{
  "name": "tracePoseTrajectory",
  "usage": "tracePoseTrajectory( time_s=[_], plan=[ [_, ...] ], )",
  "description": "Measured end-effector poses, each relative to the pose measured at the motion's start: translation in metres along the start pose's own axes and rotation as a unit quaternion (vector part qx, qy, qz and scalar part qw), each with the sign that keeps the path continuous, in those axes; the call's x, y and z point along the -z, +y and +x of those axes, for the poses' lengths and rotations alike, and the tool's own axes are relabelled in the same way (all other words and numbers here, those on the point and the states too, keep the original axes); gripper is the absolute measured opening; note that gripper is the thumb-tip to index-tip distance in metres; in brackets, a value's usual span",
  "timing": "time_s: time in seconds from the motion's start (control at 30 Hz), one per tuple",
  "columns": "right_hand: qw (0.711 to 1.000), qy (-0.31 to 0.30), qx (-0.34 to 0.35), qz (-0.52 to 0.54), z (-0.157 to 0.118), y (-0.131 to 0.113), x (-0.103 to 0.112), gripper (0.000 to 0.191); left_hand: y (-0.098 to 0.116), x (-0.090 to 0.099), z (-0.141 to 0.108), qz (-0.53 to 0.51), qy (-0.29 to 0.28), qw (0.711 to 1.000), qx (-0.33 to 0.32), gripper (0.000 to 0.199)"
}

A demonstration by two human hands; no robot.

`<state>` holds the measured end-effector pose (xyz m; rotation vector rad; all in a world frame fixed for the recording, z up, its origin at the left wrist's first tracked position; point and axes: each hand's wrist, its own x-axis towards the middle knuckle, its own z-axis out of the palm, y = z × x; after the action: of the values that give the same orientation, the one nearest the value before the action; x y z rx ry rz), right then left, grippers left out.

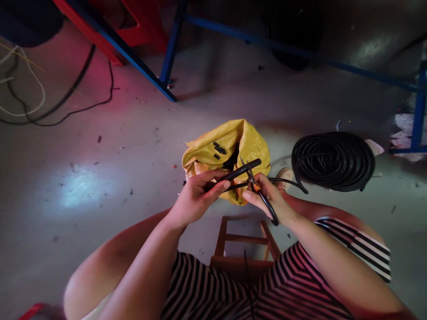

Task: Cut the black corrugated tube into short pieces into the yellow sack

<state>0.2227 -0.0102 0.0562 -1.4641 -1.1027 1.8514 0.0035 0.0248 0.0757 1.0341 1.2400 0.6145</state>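
My left hand is closed around a black ribbed tube that points up and to the right. My right hand holds scissors with black and orange handles, their blades apart and crossing the tube near its far end. A thin black cable runs between the two hands and on to the right. Beneath them on the floor lies a crumpled yellow bag, open at the top, with several short black pieces on it.
A coil of black tubing lies at the right on the floor. A wooden stool is between my legs. Blue metal frames and a red plastic stool stand ahead. Loose cables lie at the upper left.
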Motion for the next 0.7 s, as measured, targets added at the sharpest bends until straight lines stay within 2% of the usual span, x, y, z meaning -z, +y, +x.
tracePoseTrajectory(
  time_s=[0.27, 0.53, 0.7],
  plan=[
    [1.000, -0.006, -0.010, 0.010, 0.000, 0.001, -0.001, 0.039, -0.003, 0.002, 0.002, 0.024, -0.017, 0.999, -0.016, 0.037],
    [0.999, -0.024, -0.007, -0.048, -0.003, -0.002, 0.006, 0.038, 0.008, 0.012, 0.003, 0.098, -0.128, 0.986, -0.045, 0.034],
    [0.995, -0.004, -0.011, -0.101, -0.002, -0.001, 0.007, 0.039, 0.005, 0.017, 0.005, 0.110, -0.159, 0.980, -0.047, 0.038]
  ],
)
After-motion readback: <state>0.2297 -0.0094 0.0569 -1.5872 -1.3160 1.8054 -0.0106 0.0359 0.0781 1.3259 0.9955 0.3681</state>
